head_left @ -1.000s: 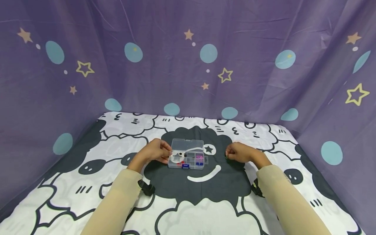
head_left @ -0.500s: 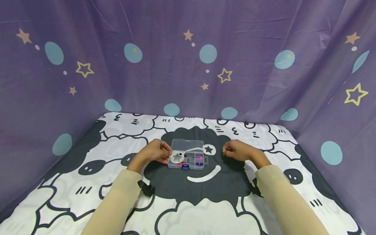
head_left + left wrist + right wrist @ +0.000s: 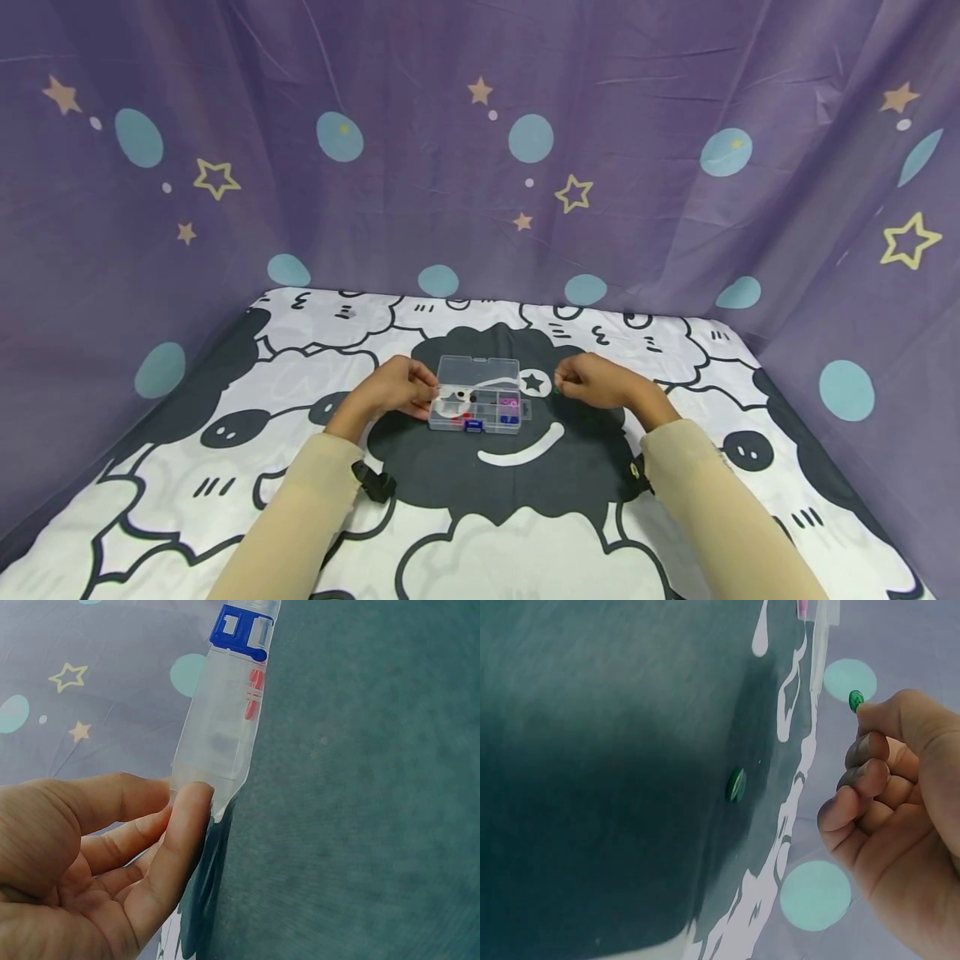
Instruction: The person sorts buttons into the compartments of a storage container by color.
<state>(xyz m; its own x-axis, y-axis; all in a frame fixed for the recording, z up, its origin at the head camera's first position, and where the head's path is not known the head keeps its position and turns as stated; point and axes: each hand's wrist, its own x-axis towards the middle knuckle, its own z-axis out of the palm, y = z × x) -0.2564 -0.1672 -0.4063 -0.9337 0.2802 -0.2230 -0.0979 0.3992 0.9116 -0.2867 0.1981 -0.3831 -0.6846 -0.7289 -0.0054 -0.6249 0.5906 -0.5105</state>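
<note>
A clear plastic compartment box (image 3: 489,420) sits mid-table with its lid (image 3: 463,368) raised at the back. Pink, blue and red small pieces show in its compartments. My left hand (image 3: 395,387) holds the box by its left end, thumb and fingers at the edge in the left wrist view, near the blue latch (image 3: 241,631). Between thumb and index finger, my right hand (image 3: 900,776) pinches a small green button (image 3: 856,700), to the right of the box. A second green button (image 3: 737,784) lies on the dark cloth below that hand.
The cloth (image 3: 517,487) carries a sheep print in black, white and dark grey; the white loop and star near the box match that print. A purple curtain (image 3: 435,192) with stars and dots surrounds the table at the back and sides.
My right hand has moved left toward the box and slightly up with the green button. The left hand and box have stayed in place.
</note>
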